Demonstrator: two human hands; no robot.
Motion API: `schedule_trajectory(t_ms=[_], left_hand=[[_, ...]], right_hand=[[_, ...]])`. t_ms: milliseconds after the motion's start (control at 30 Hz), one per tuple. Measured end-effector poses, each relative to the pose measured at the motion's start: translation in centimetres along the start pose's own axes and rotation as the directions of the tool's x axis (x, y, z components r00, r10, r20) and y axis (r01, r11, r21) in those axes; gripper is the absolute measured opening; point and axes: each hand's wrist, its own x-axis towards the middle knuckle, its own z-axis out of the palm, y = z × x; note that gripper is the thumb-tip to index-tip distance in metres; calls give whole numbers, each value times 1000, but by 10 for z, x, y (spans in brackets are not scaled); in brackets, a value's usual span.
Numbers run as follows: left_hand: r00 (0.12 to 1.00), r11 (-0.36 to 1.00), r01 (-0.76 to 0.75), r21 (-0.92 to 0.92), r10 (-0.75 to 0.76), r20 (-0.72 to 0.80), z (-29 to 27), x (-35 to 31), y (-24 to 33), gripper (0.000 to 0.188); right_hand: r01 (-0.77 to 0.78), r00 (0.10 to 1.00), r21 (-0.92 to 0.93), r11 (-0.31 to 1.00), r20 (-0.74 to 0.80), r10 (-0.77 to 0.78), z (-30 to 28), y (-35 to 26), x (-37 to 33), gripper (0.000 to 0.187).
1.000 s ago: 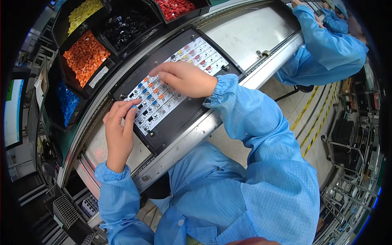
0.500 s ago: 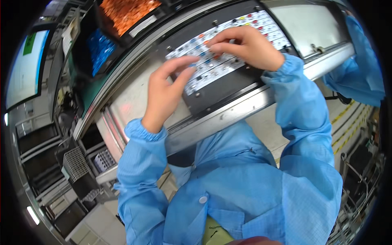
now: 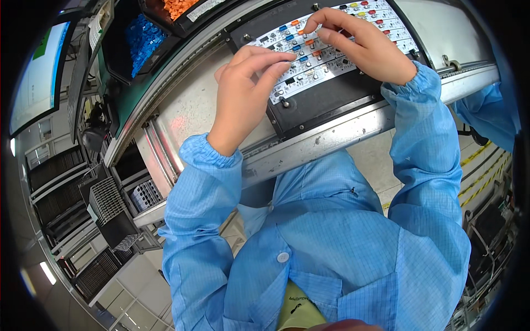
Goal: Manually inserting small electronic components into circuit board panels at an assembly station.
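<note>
A panel of white circuit boards (image 3: pixel 310 76) lies in a black carrier (image 3: pixel 337 91), with rows of small blue, orange, red, yellow and black components. My left hand (image 3: pixel 248 83) is over the panel's left part, thumb and index fingertip brought together in a pinch. Whatever may be between them is too small to make out. Above the middle of the panel is my right hand (image 3: pixel 367 47), its index finger bent toward the thumb. Its fingertips hover near an orange component (image 3: pixel 316 54), and any part they hold cannot be made out.
At upper left stand black bins with blue parts (image 3: pixel 144 41) and orange parts (image 3: pixel 179 7). A metal rail (image 3: pixel 331 135) runs along the near side of the carrier. A monitor (image 3: pixel 38 77) is at far left. Another person's blue sleeve (image 3: pixel 486 107) shows at right.
The view has shifted, so the carrier and bins sit higher in the picture. My left thumb and index finger have come closer together. My right hand stays over the panel.
</note>
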Motion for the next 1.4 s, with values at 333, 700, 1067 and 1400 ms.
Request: schedule_trajectory(t_ms=[333,700,1067,1400], left_hand=[[972,903,-206,376,233,-29,25,-4,17,7],[955,862,-252,440,296,-32,37,1,17,11],[966,883,-232,408,259,-12,35,9,12,6],[948,862,-277,425,317,-24,40,11,14,3]], right_hand=[[-104,994,280,954,66,89,-7,-10,1,24],[-103,995,105,989,19,101,-7,-9,3,24],[-115,993,88,989,-16,117,-7,-10,2,24],[-72,997,-1,997,-37,72,-8,-13,1,24]])
